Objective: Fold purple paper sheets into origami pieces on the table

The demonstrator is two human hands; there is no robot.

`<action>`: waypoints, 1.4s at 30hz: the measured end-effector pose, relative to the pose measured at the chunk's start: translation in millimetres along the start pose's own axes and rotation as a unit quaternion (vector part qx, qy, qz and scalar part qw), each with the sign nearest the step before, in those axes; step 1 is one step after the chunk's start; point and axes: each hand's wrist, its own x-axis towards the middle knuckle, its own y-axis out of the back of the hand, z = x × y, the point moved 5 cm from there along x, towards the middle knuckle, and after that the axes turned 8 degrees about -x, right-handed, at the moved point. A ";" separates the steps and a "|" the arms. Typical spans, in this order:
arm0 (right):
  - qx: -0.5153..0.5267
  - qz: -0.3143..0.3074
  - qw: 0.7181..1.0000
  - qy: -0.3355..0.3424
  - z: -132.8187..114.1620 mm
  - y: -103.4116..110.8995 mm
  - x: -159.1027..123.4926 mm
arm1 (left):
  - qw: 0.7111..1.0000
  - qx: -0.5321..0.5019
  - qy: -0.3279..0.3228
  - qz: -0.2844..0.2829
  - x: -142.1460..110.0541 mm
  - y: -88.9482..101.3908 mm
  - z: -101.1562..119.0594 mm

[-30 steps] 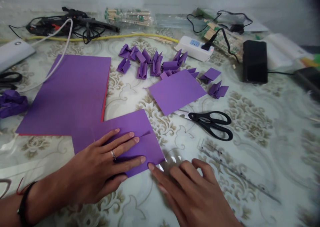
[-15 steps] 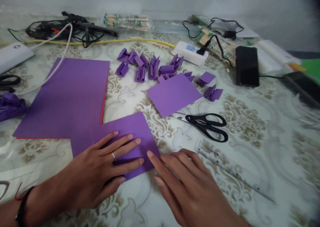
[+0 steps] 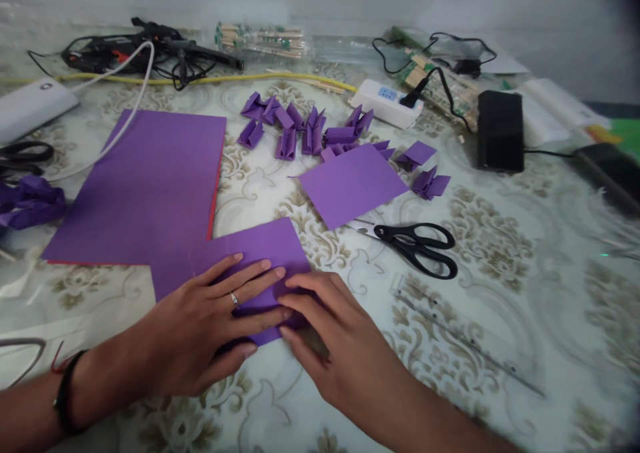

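Observation:
A rectangular purple sheet of paper point(image 3: 255, 240) lies slantwise on the table in front of me. My left hand point(image 3: 220, 320) rests flat on it, fingers spread, a ring on one finger. At the sheet's right side, my right hand point(image 3: 330, 326) bends over it with fingertips touching the paper near the left fingertips; the thumb is apart from the fingers. The right hand hides the sheet's lower right corner. Another cut purple sheet point(image 3: 353, 186) lies beyond, partly over the blades of black-handled scissors point(image 3: 420, 243). Behind it are several folded purple paper pieces point(image 3: 313, 133).
A large purple sheet point(image 3: 145, 186) with red beneath lies left, under a white cable. A clear ruler point(image 3: 465, 336) lies right. Farther back are a white power strip point(image 3: 385, 103), a black phone-like device point(image 3: 500, 132), a yellow cable point(image 3: 225, 78) and a tangle of black cords point(image 3: 150, 53).
My right hand has moved left and farther over the sheet, its fingers now more bent. My left hand stays flat on the paper. The view has shifted slightly.

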 end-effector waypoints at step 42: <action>-0.020 -0.029 0.998 -0.059 15.3 5.4 -11.2 | 1.000 -0.019 -0.015 0.001 -1.3 -0.5 1.6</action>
